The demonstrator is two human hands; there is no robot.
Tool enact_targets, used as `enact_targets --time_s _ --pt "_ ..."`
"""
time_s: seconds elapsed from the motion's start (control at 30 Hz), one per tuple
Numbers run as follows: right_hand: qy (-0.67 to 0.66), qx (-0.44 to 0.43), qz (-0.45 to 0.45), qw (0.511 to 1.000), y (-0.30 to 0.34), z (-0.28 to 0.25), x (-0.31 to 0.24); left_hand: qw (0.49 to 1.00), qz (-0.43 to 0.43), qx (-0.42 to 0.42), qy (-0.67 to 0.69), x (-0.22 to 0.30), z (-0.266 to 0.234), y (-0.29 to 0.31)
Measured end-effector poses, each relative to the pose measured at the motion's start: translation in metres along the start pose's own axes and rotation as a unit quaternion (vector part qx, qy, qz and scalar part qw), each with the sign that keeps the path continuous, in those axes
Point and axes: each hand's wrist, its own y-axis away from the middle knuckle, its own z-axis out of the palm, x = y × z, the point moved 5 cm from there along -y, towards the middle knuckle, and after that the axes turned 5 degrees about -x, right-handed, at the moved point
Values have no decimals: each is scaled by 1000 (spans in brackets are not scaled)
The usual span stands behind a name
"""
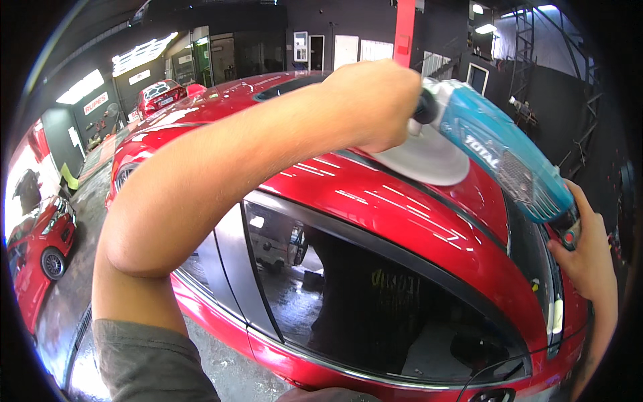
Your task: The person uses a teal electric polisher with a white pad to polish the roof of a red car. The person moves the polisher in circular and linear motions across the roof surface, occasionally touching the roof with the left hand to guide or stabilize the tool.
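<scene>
A teal and grey car polisher [482,134] lies across the red car's roof [395,208], its round white pad [435,157] flat against the paint by a dark roof strip [375,164]. My left hand [382,104] is closed round the black side handle at the polisher's head, that arm reaching high across the view. At the tool's far end, my right hand [589,251] wraps the rear grip beside a red button. A thin black cord [495,368] hangs along the car's side below. My left hand hides part of the polisher's head.
Dark side windows [335,301] run below the roof and reflect the workshop. Another red car [40,254] stands at the left, and a further red one [161,97] is parked at the back. A red post [404,33] rises beyond the roof.
</scene>
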Motion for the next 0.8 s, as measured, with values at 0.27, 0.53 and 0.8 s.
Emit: enact_targets --time_s 0.27,0.53,0.8 --pt "-32 -8 39 999 27 4 39 999 43 -2 -33 38 -8 -6" --pt "-40 25 -149 988 -44 12 -85 994 -96 45 14 -76 -4 66" --pt "-45 11 -275 960 -130 22 -245 974 -200 105 22 -224 -6 125"
